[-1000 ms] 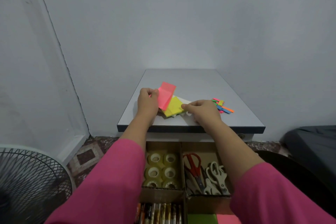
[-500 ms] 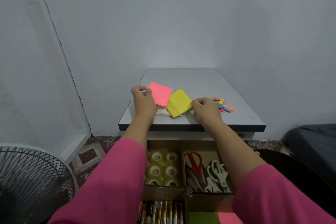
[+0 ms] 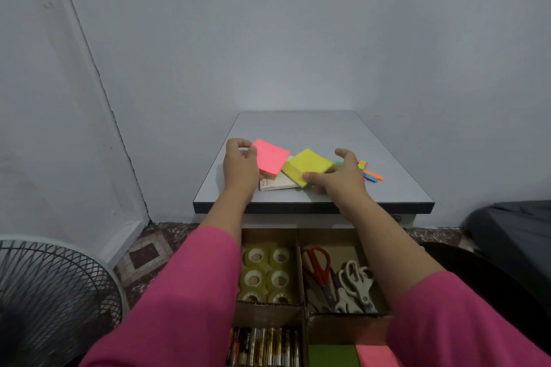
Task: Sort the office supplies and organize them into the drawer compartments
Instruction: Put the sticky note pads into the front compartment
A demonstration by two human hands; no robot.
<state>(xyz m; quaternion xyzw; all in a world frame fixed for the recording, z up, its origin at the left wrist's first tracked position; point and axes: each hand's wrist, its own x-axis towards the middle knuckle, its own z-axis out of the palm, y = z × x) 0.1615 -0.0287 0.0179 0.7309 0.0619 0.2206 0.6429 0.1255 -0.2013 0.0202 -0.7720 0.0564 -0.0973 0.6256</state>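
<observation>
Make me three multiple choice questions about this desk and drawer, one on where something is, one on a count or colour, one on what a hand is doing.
1. Where do the red-handled scissors lie?
A. on the grey desk top
B. in the drawer's back right cardboard compartment
C. on the floor

2. How many clear tape rolls show in the drawer's back left compartment?
A. two
B. four
C. six

3. What is the right hand doing?
A. gripping the square yellow sticky-note pad
B. holding a battery
C. resting in the drawer

Answers: 1 B, they lie among the other scissors there. 2 C, they lie in three rows of two. 3 A, its thumb and fingers bracket the pad.
</observation>
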